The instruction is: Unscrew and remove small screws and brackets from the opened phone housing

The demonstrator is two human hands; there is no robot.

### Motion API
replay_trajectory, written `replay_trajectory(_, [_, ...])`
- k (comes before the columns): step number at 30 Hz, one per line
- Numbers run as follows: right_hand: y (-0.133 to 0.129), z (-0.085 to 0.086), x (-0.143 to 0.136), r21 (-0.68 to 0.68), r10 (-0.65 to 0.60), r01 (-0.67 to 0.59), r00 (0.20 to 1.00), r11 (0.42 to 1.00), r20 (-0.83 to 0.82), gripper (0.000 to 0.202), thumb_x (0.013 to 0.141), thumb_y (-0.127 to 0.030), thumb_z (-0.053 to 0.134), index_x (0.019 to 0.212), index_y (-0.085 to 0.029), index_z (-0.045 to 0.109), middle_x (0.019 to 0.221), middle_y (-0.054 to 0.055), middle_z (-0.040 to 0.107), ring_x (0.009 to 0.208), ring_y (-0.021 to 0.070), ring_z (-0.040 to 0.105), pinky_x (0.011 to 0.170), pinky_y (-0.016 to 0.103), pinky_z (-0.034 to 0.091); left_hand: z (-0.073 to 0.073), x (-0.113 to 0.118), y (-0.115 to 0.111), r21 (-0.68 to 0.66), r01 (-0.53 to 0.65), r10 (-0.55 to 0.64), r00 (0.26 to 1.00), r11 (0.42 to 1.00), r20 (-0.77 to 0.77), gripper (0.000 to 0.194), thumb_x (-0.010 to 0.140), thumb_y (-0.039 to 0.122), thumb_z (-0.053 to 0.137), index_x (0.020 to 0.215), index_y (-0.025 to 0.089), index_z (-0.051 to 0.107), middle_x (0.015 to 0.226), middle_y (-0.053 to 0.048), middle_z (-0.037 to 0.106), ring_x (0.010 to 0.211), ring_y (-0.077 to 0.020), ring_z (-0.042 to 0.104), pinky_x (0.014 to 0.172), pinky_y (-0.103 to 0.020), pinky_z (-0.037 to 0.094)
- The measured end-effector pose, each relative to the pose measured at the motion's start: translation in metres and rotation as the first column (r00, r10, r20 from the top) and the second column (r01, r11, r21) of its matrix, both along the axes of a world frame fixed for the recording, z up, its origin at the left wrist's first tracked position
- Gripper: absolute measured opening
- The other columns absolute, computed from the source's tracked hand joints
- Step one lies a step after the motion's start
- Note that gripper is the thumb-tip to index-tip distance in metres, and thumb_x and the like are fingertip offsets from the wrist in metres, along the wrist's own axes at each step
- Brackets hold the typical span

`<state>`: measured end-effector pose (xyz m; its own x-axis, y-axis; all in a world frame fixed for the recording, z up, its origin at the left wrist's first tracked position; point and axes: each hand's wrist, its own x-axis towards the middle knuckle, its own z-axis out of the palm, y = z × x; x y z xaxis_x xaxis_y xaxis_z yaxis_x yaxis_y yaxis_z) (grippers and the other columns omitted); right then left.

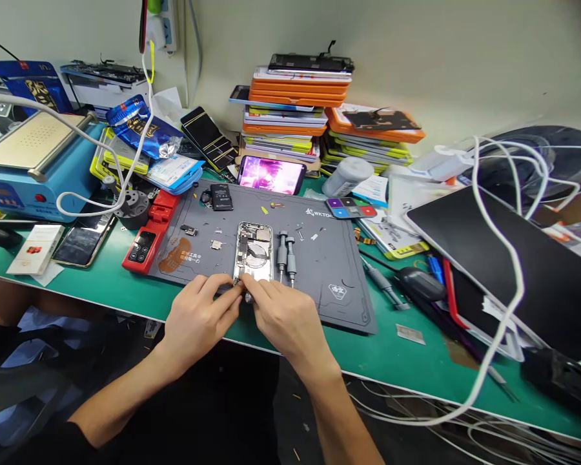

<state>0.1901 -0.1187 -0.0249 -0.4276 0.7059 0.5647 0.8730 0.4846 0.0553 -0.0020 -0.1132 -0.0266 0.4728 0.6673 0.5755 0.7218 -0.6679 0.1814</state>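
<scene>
An opened phone body [254,252] lies on the dark grey work mat [319,278], its inner boards and a round coil showing. At its lower left corner my left hand [201,313] has thumb and fingers pressed together. Fingertips of my right hand [285,316] meet them at the phone's bottom edge, bent and closed. Whatever is pinched there is too small and hidden to name. A small silver round end [248,298] shows just below the fingertips. Two grey screwdrivers [286,252] lie right of the phone. A black battery [221,197] and small metal parts [216,245] lie further left.
A lit phone [272,175] leans behind the mat, before stacked orange and yellow boxes [295,97]. On the left stand a red device [142,250] and a blue heating machine [43,174]. A white cable [508,323] loops over a black panel [503,258] on the right.
</scene>
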Motion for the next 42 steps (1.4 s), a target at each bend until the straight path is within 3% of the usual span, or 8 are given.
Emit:
replay_trajectory(11, [-0.005, -0.0032, -0.0028, -0.021, -0.048, 0.046, 0.996, 0.999, -0.069, 0.029, 0.1, -0.004, 0.05, 0.115, -0.014, 0.074, 0.074, -0.001, 0.071, 0.064, 0.0139, 0.06, 0.062, 0.03, 0.042, -0.0018, -0.001, 0.0001, 0.001, 0.0, 0.0, 1.0, 1.0, 0.005, 0.021, 0.105, 0.021, 0.063, 0.12, 0.019, 0.076, 0.115, -0.006, 0.075, 0.087, -0.0192, 0.06, 0.081, -0.035, 0.054])
replay_trajectory(23, [-0.0004, -0.0039, -0.0035, 0.001, -0.054, 0.054, 0.998, 0.999, -0.02, 0.026, 0.102, -0.006, 0.051, 0.114, -0.015, 0.072, 0.075, 0.0, 0.073, 0.063, 0.0136, 0.063, 0.059, 0.03, 0.038, -0.0026, 0.0, 0.0008, 0.015, 0.004, -0.004, 1.0, 1.0, 0.021, 0.019, 0.104, 0.02, 0.064, 0.119, 0.019, 0.076, 0.115, -0.005, 0.075, 0.087, -0.0196, 0.061, 0.081, -0.035, 0.054])
replay_trajectory(36, [-0.0062, -0.0081, -0.0004, -0.082, -0.088, 0.07, 0.965, 0.994, -0.245, 0.028, 0.099, -0.004, 0.052, 0.117, -0.016, 0.07, 0.098, 0.003, 0.084, 0.075, 0.0143, 0.075, 0.066, 0.028, 0.048, -0.0032, -0.0001, 0.0023, 0.022, 0.011, -0.011, 1.0, 1.0, 0.001, 0.023, 0.104, 0.022, 0.066, 0.124, 0.019, 0.076, 0.114, -0.005, 0.076, 0.084, -0.0179, 0.059, 0.078, -0.034, 0.054])
replay_trajectory(42, [-0.0068, -0.0062, 0.0004, -0.101, -0.095, 0.074, 0.969, 0.992, -0.23, 0.028, 0.098, -0.002, 0.054, 0.114, -0.016, 0.072, 0.093, 0.002, 0.083, 0.071, 0.0134, 0.073, 0.062, 0.029, 0.044, -0.0024, 0.0005, 0.0017, 0.021, 0.011, -0.011, 1.0, 1.0, -0.006, 0.023, 0.104, 0.022, 0.065, 0.125, 0.02, 0.075, 0.112, -0.005, 0.076, 0.082, -0.0176, 0.059, 0.076, -0.034, 0.053])
